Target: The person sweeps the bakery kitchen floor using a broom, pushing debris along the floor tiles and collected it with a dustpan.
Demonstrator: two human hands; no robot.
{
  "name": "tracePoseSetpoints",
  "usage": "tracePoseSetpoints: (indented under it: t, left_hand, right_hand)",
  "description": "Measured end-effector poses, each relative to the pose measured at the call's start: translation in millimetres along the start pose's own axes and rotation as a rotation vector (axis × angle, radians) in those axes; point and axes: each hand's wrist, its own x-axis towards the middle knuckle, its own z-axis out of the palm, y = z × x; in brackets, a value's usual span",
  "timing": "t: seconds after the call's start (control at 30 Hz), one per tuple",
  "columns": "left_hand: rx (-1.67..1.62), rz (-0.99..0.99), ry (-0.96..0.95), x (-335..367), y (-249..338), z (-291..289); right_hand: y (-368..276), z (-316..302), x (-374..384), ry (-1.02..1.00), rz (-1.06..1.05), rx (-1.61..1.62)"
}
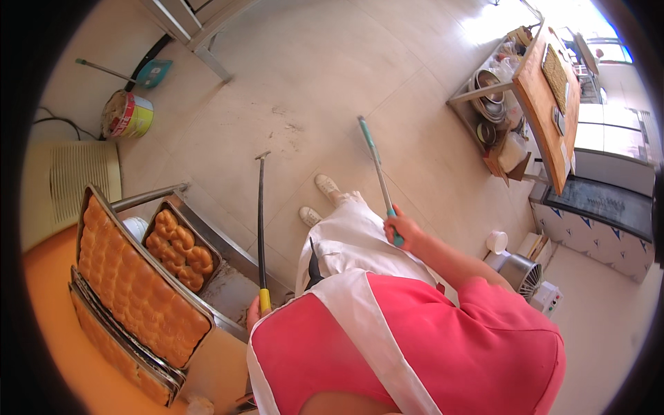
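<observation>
My right hand is closed round the teal grip of a silver-shafted tool, which points away over the floor with a narrow teal far end. At my left side, my left hand shows only in part beside the yellow grip of a long black-shafted scraper. Its fingers seem wrapped on that grip, though my shoulder hides most of them. A small metal crosspiece tops the scraper. Dark smudges of dirt mark the floor beyond both tools.
To the left, a metal rack bears trays of golden bread and a smaller braided-bread tray. A bucket and teal dustpan stand at the far left. A wooden table with bowls beneath is at the right.
</observation>
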Motion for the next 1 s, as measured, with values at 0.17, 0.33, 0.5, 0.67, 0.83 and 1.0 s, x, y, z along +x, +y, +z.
tracePoseSetpoints:
  t: [0.17, 0.33, 0.5, 0.67, 0.83, 1.0]
  left_hand:
    - [0.034, -0.163, -0.054, -1, 6, 8]
    - [0.075, -0.063, -0.181, 14, 10, 28]
    - [0.260, -0.051, -0.270, 23, 11, 48]
    - [0.523, -0.048, -0.353, 34, 22, 75]
    - [0.889, 0.015, -0.460, 55, 42, 127]
    - [1.249, 0.260, -0.460, 80, 87, 205]
  right_hand:
    - [14, 54, 43, -0.042, 0.010, 0.187]
    - [21, 27, 40, -0.283, 0.071, 0.235]
    - [-17, -84, -1, -0.253, -0.018, 0.248]
    - [7, -178, -29, 0.038, -0.140, -0.016]
    - [13, -237, -33, 0.219, -0.165, 0.158]
    - [19, -289, -27, 0.319, -0.169, 0.556]
